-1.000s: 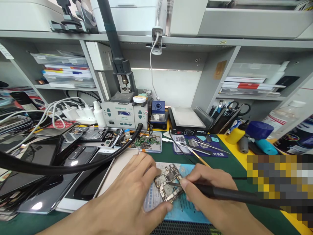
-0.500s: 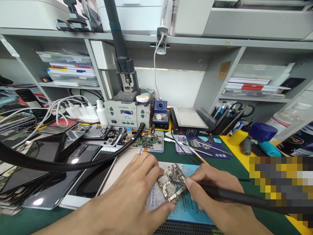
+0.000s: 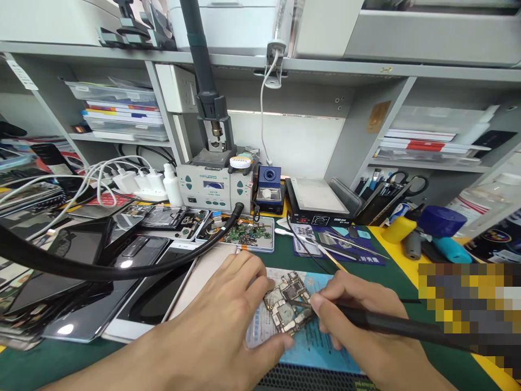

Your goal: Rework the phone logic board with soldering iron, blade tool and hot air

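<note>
A bare phone circuit board (image 3: pixel 287 314) lies on a worn blue-and-white printed pad (image 3: pixel 321 355). My left hand (image 3: pixel 228 309) steadies it, with bent fingers at the upper left edge and the thumb at the lower edge. Between thumb and fingers, my right hand (image 3: pixel 358 309) pinches a long black pointed tool (image 3: pixel 391 321). Its thin dark tip reaches over the middle of the board and appears to touch it. I cannot make out the tool's exact kind. Part of the board's left edge is hidden by my left fingers.
Several phones (image 3: pixel 150 293) lie at left, crossed by a thick black hose (image 3: pixel 134 273) from the grey hot air station (image 3: pixel 214 190). Behind my hands are a tray of small boards (image 3: pixel 264 241), a heating plate (image 3: pixel 319 196) and tweezers (image 3: pixel 340 248) on a blue mat.
The camera view has shifted slightly. Both hands, the board and the tool keep nearly the same positions relative to each other.
</note>
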### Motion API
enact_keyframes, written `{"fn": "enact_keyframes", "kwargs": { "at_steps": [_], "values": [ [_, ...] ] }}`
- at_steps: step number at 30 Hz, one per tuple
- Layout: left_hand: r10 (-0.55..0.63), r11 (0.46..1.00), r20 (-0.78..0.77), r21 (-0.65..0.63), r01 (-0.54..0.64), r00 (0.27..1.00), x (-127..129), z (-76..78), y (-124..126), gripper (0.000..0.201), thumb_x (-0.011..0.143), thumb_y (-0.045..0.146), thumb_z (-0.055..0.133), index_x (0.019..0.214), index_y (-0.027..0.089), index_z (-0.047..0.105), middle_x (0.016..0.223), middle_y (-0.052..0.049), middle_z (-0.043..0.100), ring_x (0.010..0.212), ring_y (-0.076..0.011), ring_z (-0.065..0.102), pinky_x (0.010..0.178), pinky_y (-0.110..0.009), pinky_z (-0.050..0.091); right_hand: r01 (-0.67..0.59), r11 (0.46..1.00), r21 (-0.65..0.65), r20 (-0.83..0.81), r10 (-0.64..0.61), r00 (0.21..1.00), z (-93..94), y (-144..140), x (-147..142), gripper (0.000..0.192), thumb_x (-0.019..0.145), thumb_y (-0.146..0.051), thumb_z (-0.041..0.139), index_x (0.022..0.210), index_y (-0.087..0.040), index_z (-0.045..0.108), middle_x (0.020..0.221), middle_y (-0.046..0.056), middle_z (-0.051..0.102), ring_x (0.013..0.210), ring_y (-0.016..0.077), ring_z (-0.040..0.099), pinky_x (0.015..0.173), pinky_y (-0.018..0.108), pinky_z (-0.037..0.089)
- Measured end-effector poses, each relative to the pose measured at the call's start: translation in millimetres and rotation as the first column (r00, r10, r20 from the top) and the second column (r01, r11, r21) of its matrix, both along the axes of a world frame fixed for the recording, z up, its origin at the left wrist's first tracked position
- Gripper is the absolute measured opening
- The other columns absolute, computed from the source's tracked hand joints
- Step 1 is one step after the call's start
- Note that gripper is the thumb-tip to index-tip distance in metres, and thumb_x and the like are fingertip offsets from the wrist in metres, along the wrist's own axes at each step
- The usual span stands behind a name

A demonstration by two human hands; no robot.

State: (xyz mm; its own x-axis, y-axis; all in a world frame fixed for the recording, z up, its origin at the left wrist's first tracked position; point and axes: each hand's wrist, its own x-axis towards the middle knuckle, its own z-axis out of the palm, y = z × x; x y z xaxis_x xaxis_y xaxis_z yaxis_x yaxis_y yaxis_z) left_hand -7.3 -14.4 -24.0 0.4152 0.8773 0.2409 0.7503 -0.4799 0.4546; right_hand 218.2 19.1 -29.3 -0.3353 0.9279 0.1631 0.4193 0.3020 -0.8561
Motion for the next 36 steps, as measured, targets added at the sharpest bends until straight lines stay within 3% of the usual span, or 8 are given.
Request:
{"fn": "enact_keyframes", "kwargs": {
  "at_steps": [7, 14, 27, 36],
  "values": [
    [-0.008, 1.000, 0.001, 0.008, 0.008, 1.000, -0.5, -0.9, -0.2, 0.030, 0.087, 0.039, 0.068, 0.104, 0.015, 0.065, 0.101, -0.009, 0.054, 0.097, -0.0293, 0.050, 0.093, -0.052, 0.043, -0.004, 1.000, -0.028, -0.025, 0.003, 1.000, -1.8, 0.1, -0.5, 0.034, 0.095, -0.042, 0.059, 0.067, -0.024, 0.055, 0.060, -0.004, 0.057, 0.047, 0.0125, 0.053, 0.048, 0.027, 0.039],
    [-0.006, 1.000, -0.003, 0.013, 0.006, 1.000, -0.3, 1.9, -0.4, 0.029, 0.087, 0.039, 0.069, 0.103, 0.015, 0.066, 0.100, -0.008, 0.054, 0.099, -0.0290, 0.050, 0.102, -0.055, 0.039, -0.015, 0.998, -0.058, -0.042, 0.013, 0.999, 0.5, 0.4, -0.7, 0.036, 0.095, -0.042, 0.060, 0.066, -0.023, 0.055, 0.062, -0.004, 0.056, 0.048, 0.0125, 0.055, 0.049, 0.027, 0.040],
    [-0.027, 0.999, -0.006, -0.018, 0.027, 1.000, -4.2, 4.2, 0.4, 0.034, 0.088, 0.039, 0.068, 0.112, 0.016, 0.068, 0.104, -0.008, 0.055, 0.100, -0.0284, 0.051, 0.095, -0.050, 0.044, -0.047, 0.998, -0.033, 0.004, 0.047, 0.999, -0.8, 0.7, -0.4, 0.037, 0.096, -0.045, 0.058, 0.066, -0.023, 0.055, 0.058, -0.005, 0.053, 0.048, 0.0125, 0.052, 0.048, 0.027, 0.038],
    [-0.036, 0.999, -0.026, -0.037, 0.035, 0.999, -6.4, 4.8, -1.5, 0.040, 0.088, 0.037, 0.067, 0.123, 0.016, 0.066, 0.113, -0.010, 0.055, 0.109, -0.0302, 0.051, 0.101, -0.051, 0.045, -0.024, 0.986, -0.165, -0.138, 0.001, 0.990, 1.4, 2.9, 0.5, 0.036, 0.095, -0.047, 0.061, 0.069, -0.023, 0.055, 0.059, -0.003, 0.057, 0.046, 0.0130, 0.050, 0.047, 0.027, 0.038]
  ]
}}
